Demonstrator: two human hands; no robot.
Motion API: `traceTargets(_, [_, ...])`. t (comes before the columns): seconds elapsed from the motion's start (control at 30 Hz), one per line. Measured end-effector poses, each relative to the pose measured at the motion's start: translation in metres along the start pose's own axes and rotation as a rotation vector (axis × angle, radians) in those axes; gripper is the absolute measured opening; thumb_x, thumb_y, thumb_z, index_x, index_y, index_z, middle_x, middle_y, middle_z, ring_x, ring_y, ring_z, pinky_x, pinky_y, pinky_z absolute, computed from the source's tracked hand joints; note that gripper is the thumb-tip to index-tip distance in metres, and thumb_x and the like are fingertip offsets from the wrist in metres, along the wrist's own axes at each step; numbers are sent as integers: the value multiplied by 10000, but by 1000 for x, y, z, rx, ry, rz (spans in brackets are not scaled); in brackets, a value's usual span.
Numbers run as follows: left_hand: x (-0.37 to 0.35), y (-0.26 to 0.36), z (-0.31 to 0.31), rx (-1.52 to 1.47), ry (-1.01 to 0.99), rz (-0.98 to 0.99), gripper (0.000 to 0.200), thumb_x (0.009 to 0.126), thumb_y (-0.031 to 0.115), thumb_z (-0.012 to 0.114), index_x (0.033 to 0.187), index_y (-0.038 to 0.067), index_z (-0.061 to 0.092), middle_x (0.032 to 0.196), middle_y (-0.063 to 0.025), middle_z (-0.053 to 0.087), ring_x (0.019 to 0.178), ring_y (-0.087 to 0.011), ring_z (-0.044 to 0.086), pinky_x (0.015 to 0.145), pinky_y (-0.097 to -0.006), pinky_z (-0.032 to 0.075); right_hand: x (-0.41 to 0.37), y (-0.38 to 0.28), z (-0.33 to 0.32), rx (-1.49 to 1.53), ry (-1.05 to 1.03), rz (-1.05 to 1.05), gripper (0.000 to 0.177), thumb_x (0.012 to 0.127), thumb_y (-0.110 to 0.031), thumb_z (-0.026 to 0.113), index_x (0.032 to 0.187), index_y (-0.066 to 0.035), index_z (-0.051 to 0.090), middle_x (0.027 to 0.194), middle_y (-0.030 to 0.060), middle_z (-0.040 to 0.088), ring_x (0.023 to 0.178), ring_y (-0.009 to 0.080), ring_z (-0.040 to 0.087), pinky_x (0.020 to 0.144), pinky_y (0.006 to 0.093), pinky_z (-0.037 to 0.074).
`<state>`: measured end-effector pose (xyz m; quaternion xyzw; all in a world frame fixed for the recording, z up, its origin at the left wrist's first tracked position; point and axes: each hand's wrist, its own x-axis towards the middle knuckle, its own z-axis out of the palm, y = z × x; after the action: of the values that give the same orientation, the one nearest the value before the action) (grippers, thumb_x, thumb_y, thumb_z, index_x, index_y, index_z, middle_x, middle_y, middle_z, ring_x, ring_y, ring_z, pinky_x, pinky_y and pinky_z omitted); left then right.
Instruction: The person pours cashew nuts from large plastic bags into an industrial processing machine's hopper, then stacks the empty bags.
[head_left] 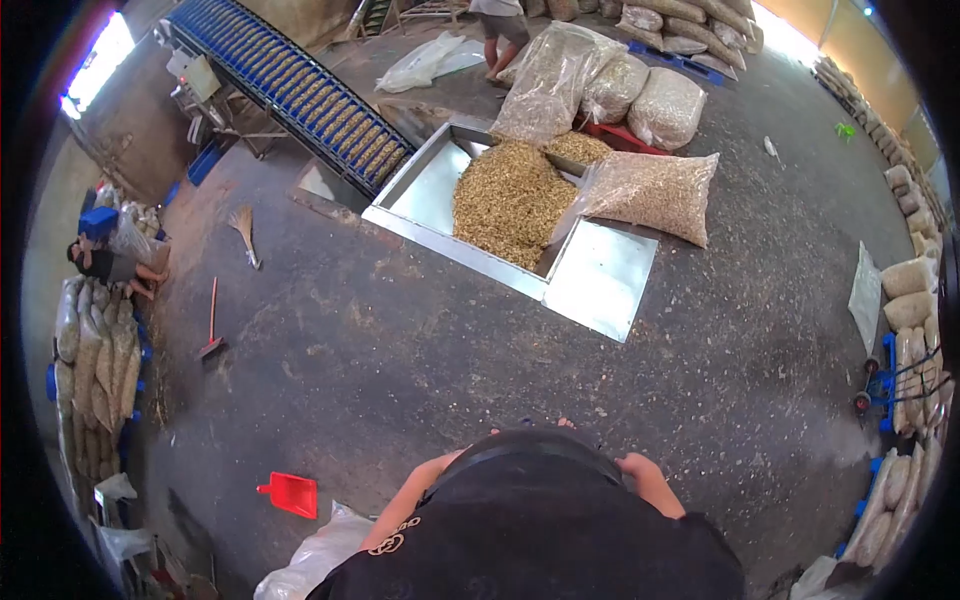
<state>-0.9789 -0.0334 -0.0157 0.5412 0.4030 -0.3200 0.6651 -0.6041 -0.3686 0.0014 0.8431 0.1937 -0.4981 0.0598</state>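
My right hand (638, 464) is beside the front of my black shirt (530, 510), close to its hem. Only part of that hand shows, and its fingers are too hidden to tell what they hold. On the other side, my left hand (452, 460) is mostly covered by the shirt, with the forearm leading down to it. White plastic sacking (318, 553) lies beside my left arm. Farther forward, a metal hopper (405, 224) set at floor level contains a heap of tan flakes or chips (510, 200). A filled clear bag (655, 195) lies at its right side.
A blue slatted conveyor (300, 95) rises from the hopper. A red dustpan (292, 494), a brush (211, 345) and a broom (243, 232) are on the floor. Filled sacks (100, 360) line both sides. One person (110, 265) sits left; another (500, 30) stands behind the hopper.
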Motion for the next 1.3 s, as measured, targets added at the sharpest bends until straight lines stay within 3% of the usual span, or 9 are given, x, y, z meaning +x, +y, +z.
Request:
traceTargets(0.23, [-45,-15,-1,163,210,-255,717,903,628,375,1319,54,479,1301,-124,538,1098,-276,564,940,-429,420,55,-18,-21,-110,-136,-315,450,800,-431,549,1037,-70,676,1127,138,643,1059,310,603,876,406,473])
traceTargets(0.37, [-39,-25,4,386,252,-334,713,893,636,388,1311,67,485,1276,-115,559,1000,-277,607,900,-501,424,52,-18,-42,-250,58,-165,355,792,-296,558,1097,-145,661,1113,150,641,1033,298,621,854,422,488])
traceTargets(0.43, [-37,-3,19,92,359,-273,729,884,643,402,1333,71,456,1306,-116,534,1083,-271,568,908,-513,412,73,4,-43,-87,54,-436,355,786,-290,554,1093,-147,659,1072,157,653,975,301,640,817,414,504])
traceTargets(0.53, [-50,66,62,-138,359,-166,747,890,633,405,1360,53,425,1354,-119,488,1207,-271,483,977,-444,382,46,6,-66,-32,28,-336,319,781,-289,561,1038,-144,682,1024,154,668,942,313,643,814,418,507])
traceTargets(0.67, [9,32,79,-533,155,-57,767,892,632,406,1387,47,391,1389,-129,446,1284,-266,401,1039,-399,325,39,16,-76,-29,44,-201,300,808,-288,598,1033,-107,681,999,132,681,942,299,642,822,398,500])
traceTargets(0.8, [16,8,58,-293,289,156,747,895,625,408,1383,58,414,1356,-138,475,1256,-267,433,1053,-374,314,49,29,-65,-141,9,-197,309,815,-328,587,1002,-104,691,1008,146,677,943,305,643,819,417,499])
traceTargets(1.0, [-19,-25,13,-131,120,-52,692,899,585,432,1318,37,488,1300,-164,533,1222,-302,487,1019,-390,367,34,-22,-46,-32,126,-161,325,820,-343,570,1005,-104,690,1034,161,666,951,326,638,835,426,496])
traceTargets(1.17, [-1,-82,-40,344,274,-4,662,901,559,448,1291,27,513,1279,-178,550,1213,-317,501,1007,-406,383,18,-98,-13,-149,218,-185,348,805,-309,547,1038,-81,669,1054,193,646,969,360,622,836,436,490])
traceTargets(1.3, [-39,-52,-56,403,416,-128,583,902,486,478,1256,27,538,1267,-211,545,1224,-333,487,1009,-409,380,10,-126,-15,-39,203,-280,360,796,-277,530,1061,-64,649,1043,213,636,987,379,603,835,445,483])
